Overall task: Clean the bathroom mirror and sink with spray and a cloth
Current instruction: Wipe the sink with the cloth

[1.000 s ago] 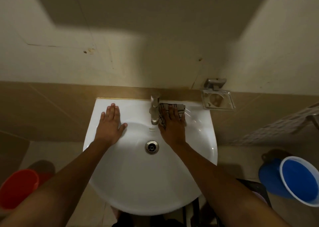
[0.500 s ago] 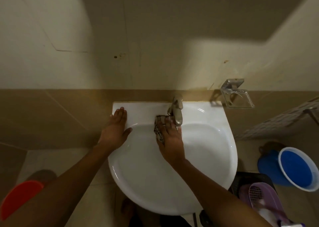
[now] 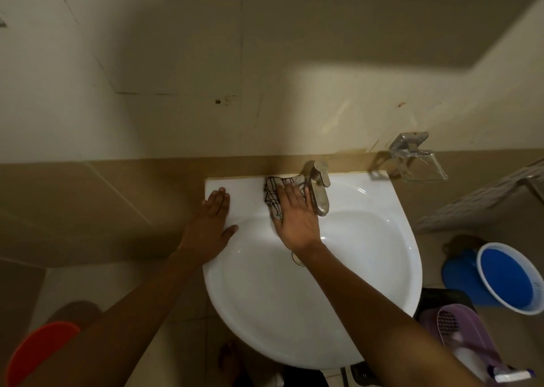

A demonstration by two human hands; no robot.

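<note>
Writing: we find no brand, label or lettering that we can read anywhere; the only pattern is dark wavy lines on the cloth.
Red bucket [image 3: 35,354]: we see only its rim and part of its side at the lower left, on the floor; its inside is hidden from us.
Left hand [image 3: 212,225]: we see it lying flat on the left rim of the sink, palm down, fingers straight and pressed together, thumb spread out toward the basin; it holds nothing.
Sink [image 3: 368,269]: we see a white basin fixed to the tan tiled wall; the bowl holds nothing that we can make out, and the drain [image 3: 295,259] shows only as a sliver beside the right wrist.
Cloth [image 3: 272,197]: we see it on the back ledge of the sink, just left of the tap, crumpled under the right hand, with its far end touching the tap's base.
Right hand [image 3: 294,216]: we see it pressing flat on the cloth, fingers straight and close together, fingertips reaching toward the tap.
Tap [image 3: 319,186]: we see a metal tap at the back middle of the sink.
Soap dish [image 3: 421,166]: we see a clear dish on a metal wall bracket, right of the sink, with nothing in it.
Purple basket [image 3: 468,345]: we see it at the lower right with a white bottle inside; its label is too blurred to read.
Blue bucket [image 3: 509,280]: we see it on the floor at the far right, its blue inside showing nothing else.
</note>
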